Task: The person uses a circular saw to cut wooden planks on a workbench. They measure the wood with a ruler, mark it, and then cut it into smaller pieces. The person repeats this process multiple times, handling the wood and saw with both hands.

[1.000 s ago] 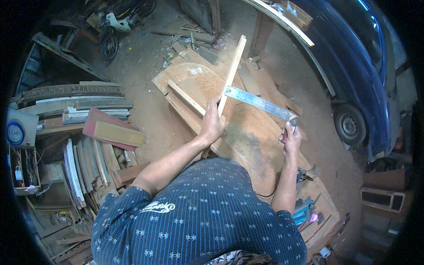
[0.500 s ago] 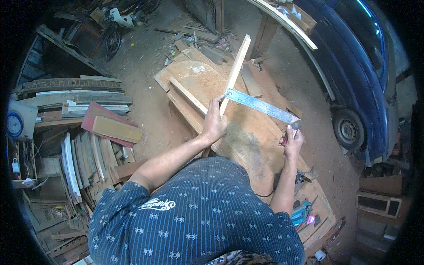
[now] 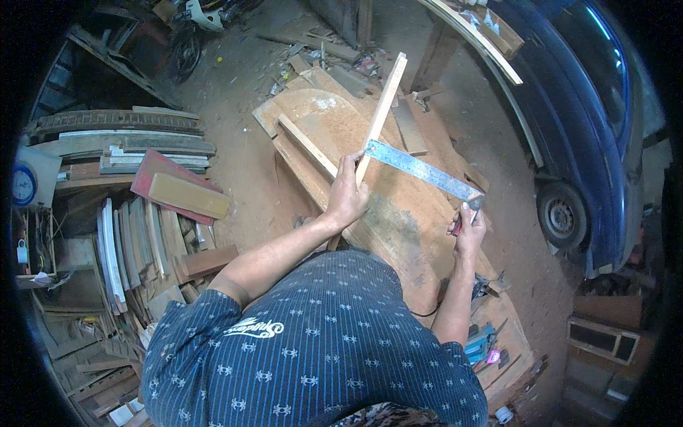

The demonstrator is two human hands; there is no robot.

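A pale wooden strip (image 3: 385, 97) slants up and away above the workbench, its near end gripped in my left hand (image 3: 348, 198). My right hand (image 3: 468, 233) is closed round the dark handle of a try square (image 3: 427, 173). The square's long metal blade reaches leftward, its far end lying against the strip just above my left fingers. Something red and black (image 3: 456, 226) shows at my right fingers; I cannot tell what it is. Under both hands is the wooden bench top (image 3: 388, 188), dusted with sawdust.
Another wooden strip (image 3: 307, 146) lies along the bench's left side. A teal tool (image 3: 480, 343) and a pink item (image 3: 494, 356) rest near my right elbow. Stacked boards (image 3: 131, 160) fill the left. A blue car (image 3: 569, 121) stands at right, a motorbike (image 3: 192, 43) at far left.
The whole view has shifted slightly. Both hands keep their grips, and the square stays against the strip with hardly any movement.
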